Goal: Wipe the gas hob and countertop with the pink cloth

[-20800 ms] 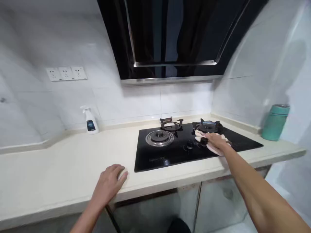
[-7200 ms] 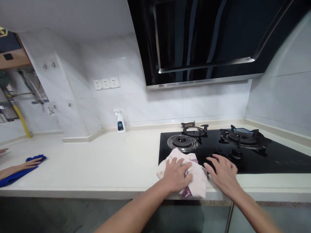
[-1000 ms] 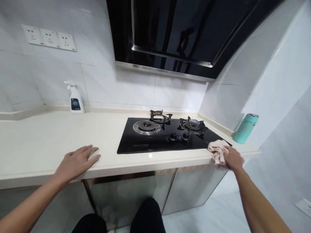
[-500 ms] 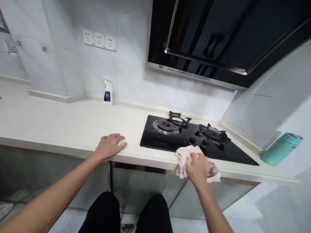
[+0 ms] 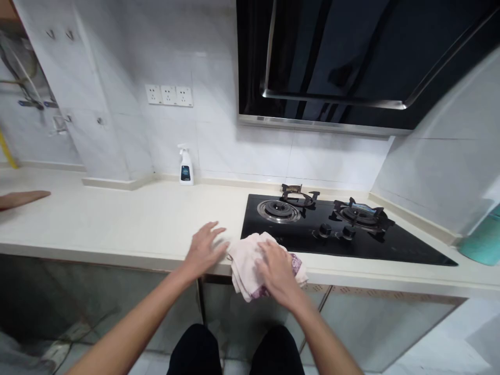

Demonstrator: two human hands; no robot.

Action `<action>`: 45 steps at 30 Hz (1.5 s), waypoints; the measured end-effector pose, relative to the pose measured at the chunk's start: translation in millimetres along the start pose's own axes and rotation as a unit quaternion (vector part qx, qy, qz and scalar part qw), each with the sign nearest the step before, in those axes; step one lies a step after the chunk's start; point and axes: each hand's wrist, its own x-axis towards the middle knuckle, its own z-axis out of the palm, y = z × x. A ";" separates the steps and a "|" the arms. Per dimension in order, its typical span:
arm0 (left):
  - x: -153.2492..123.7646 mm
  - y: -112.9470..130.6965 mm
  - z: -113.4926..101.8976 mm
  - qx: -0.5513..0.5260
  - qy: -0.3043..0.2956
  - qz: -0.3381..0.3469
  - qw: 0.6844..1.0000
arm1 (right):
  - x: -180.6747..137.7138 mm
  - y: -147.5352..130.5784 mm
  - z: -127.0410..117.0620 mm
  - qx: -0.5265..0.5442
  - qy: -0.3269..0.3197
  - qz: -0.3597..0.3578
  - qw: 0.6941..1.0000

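Note:
A pale pink cloth (image 5: 247, 263) with a purple patterned edge lies bunched over the front edge of the counter (image 5: 128, 221). My right hand (image 5: 276, 268) presses on it from above, fingers bent into the fabric. My left hand (image 5: 205, 249) is just left of the cloth, fingers apart, holding nothing. Directly behind the cloth is the black gas stove (image 5: 312, 242), with a burner (image 5: 278, 209) at its left and two knobs (image 5: 336, 231) near its front. A loose pan support (image 5: 299, 195) sits behind the left burner.
A white spray bottle (image 5: 186, 166) stands against the back wall. The range hood (image 5: 324, 62) overhangs the stove. A teal container (image 5: 482, 237) is at the far right, partly cut off. Another person's hand (image 5: 25, 199) reaches over the counter's left end.
My right hand has brought the cloth leftward along the counter's front edge. My left hand has lifted and come close to the cloth. The other person's hand now shows, and the view has shifted left.

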 end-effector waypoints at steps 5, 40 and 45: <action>4.9 85.6 24.8 -0.012 -0.087 0.193 0.977 | 10.9 95.3 -66.8 0.016 0.114 0.095 0.989; -75.8 -144.3 -103.1 0.241 -0.171 -0.111 0.949 | -20.9 192.5 -67.7 -0.161 -0.043 0.149 0.975; -73.5 -120.1 -82.5 0.232 -0.156 -0.082 0.957 | -22.1 196.2 -64.6 -0.153 -0.035 0.152 0.976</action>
